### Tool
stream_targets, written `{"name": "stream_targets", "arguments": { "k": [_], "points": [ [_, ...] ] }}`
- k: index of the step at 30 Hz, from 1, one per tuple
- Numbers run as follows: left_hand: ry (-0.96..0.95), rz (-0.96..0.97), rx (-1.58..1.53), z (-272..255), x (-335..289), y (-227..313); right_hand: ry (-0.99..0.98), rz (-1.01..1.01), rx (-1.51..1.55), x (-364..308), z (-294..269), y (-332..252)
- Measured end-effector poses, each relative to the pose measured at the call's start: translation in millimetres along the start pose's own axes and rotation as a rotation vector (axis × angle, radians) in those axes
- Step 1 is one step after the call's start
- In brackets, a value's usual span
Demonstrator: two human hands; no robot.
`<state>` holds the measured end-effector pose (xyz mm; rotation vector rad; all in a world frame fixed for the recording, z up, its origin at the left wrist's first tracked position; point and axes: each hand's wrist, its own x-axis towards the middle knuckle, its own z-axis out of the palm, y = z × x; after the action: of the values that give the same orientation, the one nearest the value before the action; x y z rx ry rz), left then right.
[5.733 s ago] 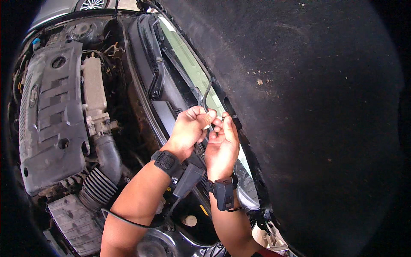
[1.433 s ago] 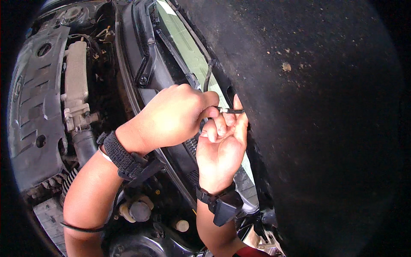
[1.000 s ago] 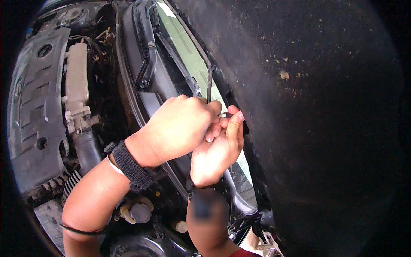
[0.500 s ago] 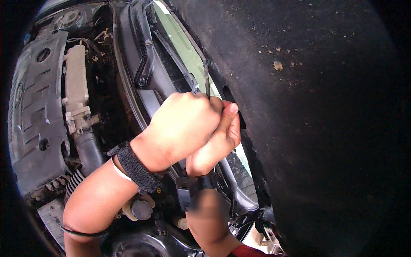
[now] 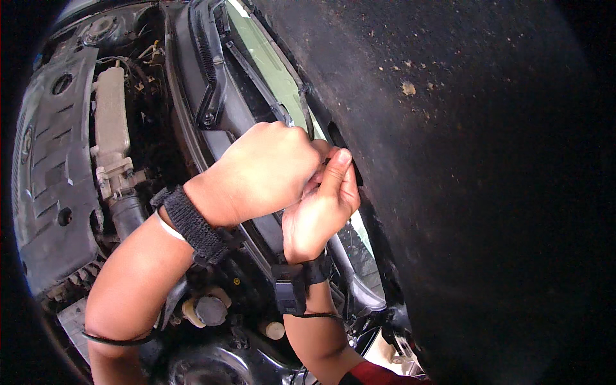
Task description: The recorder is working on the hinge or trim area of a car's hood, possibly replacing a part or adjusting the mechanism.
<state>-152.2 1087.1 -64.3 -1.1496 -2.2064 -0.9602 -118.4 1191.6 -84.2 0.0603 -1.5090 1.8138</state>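
My left hand (image 5: 263, 168) is closed in a fist over the cowl below the windshield. A black hose (image 5: 307, 115) hangs from the hood's edge and runs into the top of this fist. Right beside it, my right hand (image 5: 324, 205) is closed, thumb pressed against the bent fingers. A small dark bit shows between the two hands, but the left fist hides most of what the right fingers grip. Around my left wrist is a black strap (image 5: 190, 221); a black device (image 5: 290, 292) sits on my right wrist.
The raised dark hood (image 5: 487, 192) fills the right side, close to my right fingers. At left lie the engine cover (image 5: 54, 160) and a pale metal intake part (image 5: 112, 115). A wiper arm (image 5: 208, 106) and the windshield (image 5: 263, 61) are beyond my hands; a reservoir cap (image 5: 210, 310) is below.
Both hands remain together by the hose. My left fist has shifted slightly up and left, and my right hand has turned a little, showing more of its palm and the gap between the hands.
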Motion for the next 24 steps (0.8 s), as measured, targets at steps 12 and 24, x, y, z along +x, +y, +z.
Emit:
{"name": "stream_targets", "arguments": {
  "k": [12,24],
  "points": [
    [0.115,-0.058,-0.155,3.3,-10.4,1.9,-0.148,0.135,0.191,-0.7,-14.7,-12.8],
    [0.070,-0.153,-0.828,16.9,-9.4,-9.5,-0.035,0.229,0.276,-6.8,-5.8,-14.0]
  ]
}}
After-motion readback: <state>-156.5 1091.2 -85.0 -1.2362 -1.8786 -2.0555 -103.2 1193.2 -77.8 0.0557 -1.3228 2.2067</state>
